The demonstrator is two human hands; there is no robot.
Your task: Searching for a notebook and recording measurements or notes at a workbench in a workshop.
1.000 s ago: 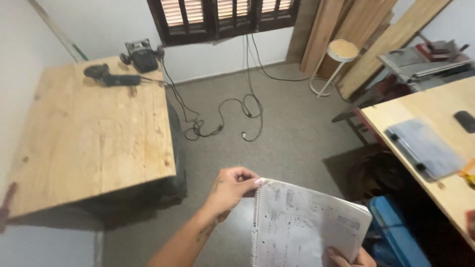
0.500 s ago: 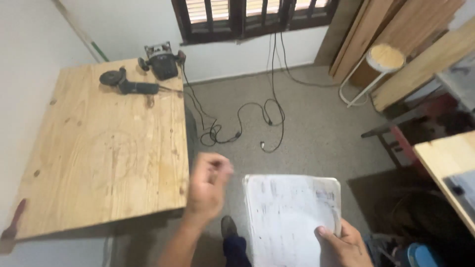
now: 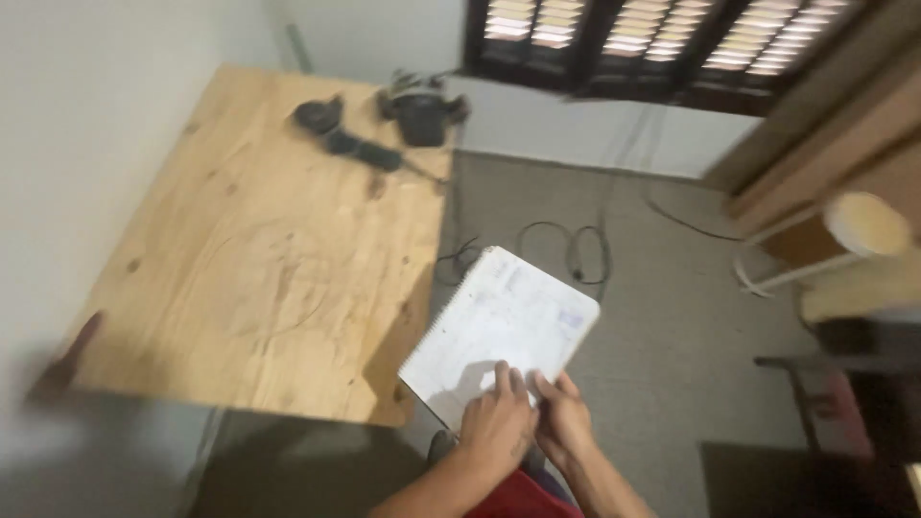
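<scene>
I hold a white spiral notebook (image 3: 499,331) open in front of me, over the floor beside the corner of a plywood table (image 3: 259,259). My left hand (image 3: 497,422) rests on the near edge of the page, fingers pressed on the paper. My right hand (image 3: 563,427) sits right beside it and grips the same near edge. The picture is blurred by motion.
An angle grinder (image 3: 347,136) and a black power tool (image 3: 419,110) lie at the table's far end. Cables (image 3: 576,251) trail on the grey floor under a shuttered window (image 3: 652,43). A round stool (image 3: 844,240) and wooden boards (image 3: 844,125) stand at right.
The view swung left and tilted. My left hand came back from the air onto the notebook, next to my right hand; the notebook now points away toward the table.
</scene>
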